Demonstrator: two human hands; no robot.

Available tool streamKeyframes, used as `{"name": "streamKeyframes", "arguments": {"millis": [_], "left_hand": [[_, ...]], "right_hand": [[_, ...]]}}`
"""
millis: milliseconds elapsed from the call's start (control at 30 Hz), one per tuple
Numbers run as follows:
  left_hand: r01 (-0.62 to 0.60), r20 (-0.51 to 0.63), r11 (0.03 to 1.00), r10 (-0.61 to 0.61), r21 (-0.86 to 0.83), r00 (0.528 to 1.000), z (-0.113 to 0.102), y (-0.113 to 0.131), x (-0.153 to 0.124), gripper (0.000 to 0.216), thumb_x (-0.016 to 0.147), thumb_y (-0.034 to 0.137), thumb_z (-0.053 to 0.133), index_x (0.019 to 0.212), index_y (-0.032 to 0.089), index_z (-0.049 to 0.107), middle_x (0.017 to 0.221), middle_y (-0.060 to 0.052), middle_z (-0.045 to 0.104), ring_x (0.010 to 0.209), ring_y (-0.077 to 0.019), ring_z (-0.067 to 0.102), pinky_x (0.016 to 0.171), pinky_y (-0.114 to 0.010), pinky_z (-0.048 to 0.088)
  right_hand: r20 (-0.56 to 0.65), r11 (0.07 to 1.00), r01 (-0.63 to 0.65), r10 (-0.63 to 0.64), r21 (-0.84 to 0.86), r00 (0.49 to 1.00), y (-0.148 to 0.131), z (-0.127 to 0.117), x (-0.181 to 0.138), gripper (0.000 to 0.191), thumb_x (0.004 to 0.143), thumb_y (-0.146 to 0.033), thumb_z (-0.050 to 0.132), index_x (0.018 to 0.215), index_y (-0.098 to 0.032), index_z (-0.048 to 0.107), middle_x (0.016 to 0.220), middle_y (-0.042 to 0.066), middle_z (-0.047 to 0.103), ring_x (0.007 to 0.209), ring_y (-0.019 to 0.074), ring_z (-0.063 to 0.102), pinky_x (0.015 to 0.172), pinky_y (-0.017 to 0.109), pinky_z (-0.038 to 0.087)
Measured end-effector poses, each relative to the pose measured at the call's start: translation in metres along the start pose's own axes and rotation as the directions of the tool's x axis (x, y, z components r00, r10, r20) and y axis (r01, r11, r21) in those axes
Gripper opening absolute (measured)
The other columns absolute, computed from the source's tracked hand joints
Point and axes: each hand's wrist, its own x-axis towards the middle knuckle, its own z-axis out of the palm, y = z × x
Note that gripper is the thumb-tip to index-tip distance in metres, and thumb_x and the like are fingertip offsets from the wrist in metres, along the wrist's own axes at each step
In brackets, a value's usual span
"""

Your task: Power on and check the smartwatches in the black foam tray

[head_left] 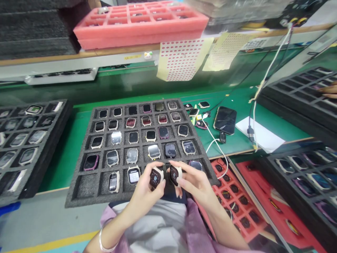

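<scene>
In my left hand (pixel 147 184) is a smartwatch body (pixel 156 176) with a pale case, its dark face showing a small marking. My right hand (pixel 193 179) grips a second smartwatch body (pixel 174 174) of the same look, a short gap from the first. Both are held by thumb and fingers, tilted on edge, above the front edge of a dark grey foam tray (pixel 86 188). Watch bodies sit in most of the tray's compartments; one with a lit white screen (pixel 133 175) lies left of my left hand. My forearms and hands cover part of the tray's front row.
Black trays of watches stand at the left (pixel 28 140) and right (pixel 308 175). A phone (pixel 225 120), white cable (pixel 214 135) and loose watches lie behind the tray's right side. Below right is a red foam tray (pixel 237 200). A shelf above carries a pink foam tray (pixel 142 31). Another person's fingers (pixel 329 90) show at far right.
</scene>
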Motion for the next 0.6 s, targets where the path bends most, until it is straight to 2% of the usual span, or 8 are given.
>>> {"name": "streamKeyframes", "arguments": {"millis": [233, 333, 600], "left_hand": [[-0.02, -0.006, 1.0, 0.02, -0.001, 1.0, -0.0004, -0.0001, -0.0004, 0.035, 0.084, 0.015, 0.052, 0.118, 0.022, 0.045, 0.109, -0.004, 0.056, 0.1, -0.0189, 0.054, 0.086, -0.027, 0.043], [-0.014, 0.017, 1.0, 0.014, 0.015, 1.0, -0.0009, 0.0009, -0.0001, 0.034, 0.084, 0.013, 0.052, 0.117, 0.022, 0.046, 0.107, -0.003, 0.056, 0.097, -0.0173, 0.054, 0.085, -0.026, 0.042], [-0.016, 0.016, 0.999, 0.015, 0.038, 1.0, -0.0008, 0.0009, 0.0, 0.035, 0.083, 0.011, 0.052, 0.115, 0.024, 0.046, 0.103, 0.0, 0.056, 0.089, -0.0142, 0.053, 0.08, -0.023, 0.042]], "right_hand": [[-0.009, 1.0, -0.002, 0.002, -0.027, 1.0, 0.0007, -0.0008, 0.0001, 0.036, 0.084, -0.025, 0.067, 0.12, -0.021, 0.063, 0.078, 0.002, 0.058, 0.052, 0.0103, 0.058, 0.048, 0.022, 0.05], [-0.005, 0.999, -0.005, 0.005, -0.032, 1.0, 0.0005, -0.001, 0.0008, 0.033, 0.084, -0.023, 0.067, 0.117, -0.021, 0.065, 0.084, 0.003, 0.057, 0.052, 0.0098, 0.059, 0.047, 0.022, 0.05], [0.033, 1.0, 0.011, -0.01, -0.026, 0.999, 0.0031, -0.0027, 0.0008, 0.033, 0.085, -0.02, 0.065, 0.119, -0.023, 0.064, 0.082, 0.001, 0.055, 0.052, 0.0088, 0.06, 0.048, 0.02, 0.051]]}}
